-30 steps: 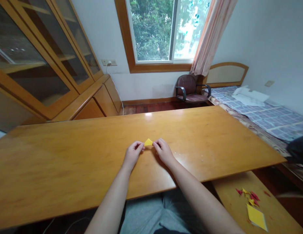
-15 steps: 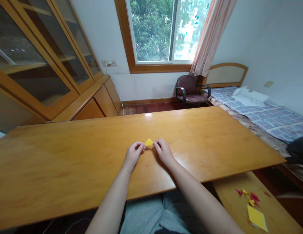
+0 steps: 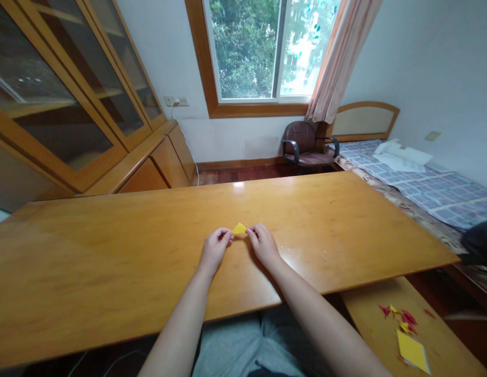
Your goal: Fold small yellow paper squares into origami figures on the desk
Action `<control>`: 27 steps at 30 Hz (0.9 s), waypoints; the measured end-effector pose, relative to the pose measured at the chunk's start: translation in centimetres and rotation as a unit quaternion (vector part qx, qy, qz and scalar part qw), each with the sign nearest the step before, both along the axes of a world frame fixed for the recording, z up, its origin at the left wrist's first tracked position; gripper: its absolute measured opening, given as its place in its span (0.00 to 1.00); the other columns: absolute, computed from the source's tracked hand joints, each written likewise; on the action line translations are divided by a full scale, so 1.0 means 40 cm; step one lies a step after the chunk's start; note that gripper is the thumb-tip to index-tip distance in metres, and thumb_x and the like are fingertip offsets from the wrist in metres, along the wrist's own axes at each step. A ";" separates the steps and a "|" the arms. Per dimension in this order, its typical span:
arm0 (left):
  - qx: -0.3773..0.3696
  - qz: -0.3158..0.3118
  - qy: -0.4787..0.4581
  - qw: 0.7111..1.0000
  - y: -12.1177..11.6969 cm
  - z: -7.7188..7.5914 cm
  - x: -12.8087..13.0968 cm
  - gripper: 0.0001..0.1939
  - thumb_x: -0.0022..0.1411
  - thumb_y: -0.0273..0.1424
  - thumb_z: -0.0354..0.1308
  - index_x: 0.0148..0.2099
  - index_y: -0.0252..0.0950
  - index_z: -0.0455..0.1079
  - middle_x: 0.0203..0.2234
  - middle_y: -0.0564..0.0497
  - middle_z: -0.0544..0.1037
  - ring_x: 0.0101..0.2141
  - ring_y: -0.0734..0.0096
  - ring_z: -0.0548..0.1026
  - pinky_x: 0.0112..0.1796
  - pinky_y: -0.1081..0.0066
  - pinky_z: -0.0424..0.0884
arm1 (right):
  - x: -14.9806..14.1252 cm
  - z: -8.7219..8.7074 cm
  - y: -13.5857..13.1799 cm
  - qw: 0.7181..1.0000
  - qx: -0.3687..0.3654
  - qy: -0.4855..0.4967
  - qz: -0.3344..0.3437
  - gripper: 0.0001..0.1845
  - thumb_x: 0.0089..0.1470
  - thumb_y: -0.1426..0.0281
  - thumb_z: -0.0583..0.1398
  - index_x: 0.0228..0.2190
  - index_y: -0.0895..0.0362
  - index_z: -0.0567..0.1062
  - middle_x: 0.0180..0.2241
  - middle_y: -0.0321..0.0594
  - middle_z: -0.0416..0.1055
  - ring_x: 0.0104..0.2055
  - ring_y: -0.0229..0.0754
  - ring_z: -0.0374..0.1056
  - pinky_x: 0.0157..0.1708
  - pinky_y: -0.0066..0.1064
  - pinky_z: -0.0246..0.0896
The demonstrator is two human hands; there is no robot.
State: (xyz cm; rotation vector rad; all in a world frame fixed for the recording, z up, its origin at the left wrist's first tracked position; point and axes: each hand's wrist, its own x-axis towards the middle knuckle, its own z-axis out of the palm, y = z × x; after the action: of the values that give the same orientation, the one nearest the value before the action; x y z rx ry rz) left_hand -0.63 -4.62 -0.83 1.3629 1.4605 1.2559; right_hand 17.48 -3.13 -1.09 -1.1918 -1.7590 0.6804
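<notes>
The wooden table [image 3: 110, 251] spreads widest, its glossy top running under both forearms. Beyond it on the left rises a glass-doored cabinet [image 3: 86, 178]; past its right end lies a bed [image 3: 443, 191] with a blue checked cover and white sheets [image 3: 402, 155] near the headboard. A window [image 3: 247, 52] fills the middle of the far wall, with a pink curtain [image 3: 341, 63] along its right side. Low at the right, a wooden surface [image 3: 372, 309] sits partly hidden under the table's edge. A maroon chair [image 3: 302, 137] with black armrests stands below the curtain.

The left hand [image 3: 215, 248] and right hand [image 3: 262, 243] face each other near the table's middle, thumbs and fingers closed in a pinch — each has hold of one side corner of the same piece. On the lower surface lie a square stack of yellow paper [image 3: 412, 352] and, just beyond it, crumpled red and yellow pieces [image 3: 408, 317].

Smaller still is the folded yellow paper [image 3: 239, 229] between the hands: bright, flat-looking, peaked at the top — its side corners covered by fingertips. Whether it touches the tabletop, I cannot tell. Tiny pale specks [image 3: 325, 255] dot the table to its right.
</notes>
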 end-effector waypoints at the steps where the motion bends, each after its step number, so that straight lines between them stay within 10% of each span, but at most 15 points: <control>1: 0.001 0.002 0.000 1.000 0.000 0.000 0.000 0.17 0.56 0.46 0.60 0.32 0.35 0.72 0.25 0.50 0.78 0.28 0.69 0.75 0.32 0.72 0.70 | 0.000 0.000 0.000 1.000 0.000 -0.003 0.000 0.09 0.63 0.70 0.56 0.30 0.56 0.72 0.31 0.38 0.69 0.36 0.42 0.65 0.37 0.31 0.57; 27: 0.057 0.012 0.096 0.994 -0.010 0.020 0.006 0.13 0.58 0.42 0.59 0.36 0.37 0.74 0.33 0.48 0.80 0.35 0.64 0.76 0.37 0.69 0.71 | -0.003 -0.010 -0.002 0.997 0.010 -0.062 0.040 0.08 0.64 0.71 0.55 0.34 0.55 0.73 0.34 0.40 0.70 0.39 0.42 0.66 0.41 0.31 0.60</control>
State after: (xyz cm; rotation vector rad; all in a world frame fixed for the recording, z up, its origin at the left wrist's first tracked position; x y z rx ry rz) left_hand -0.39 -5.01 -0.02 1.5832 1.5589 1.2695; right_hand 17.34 -3.21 -1.48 -1.1776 -1.9216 0.6462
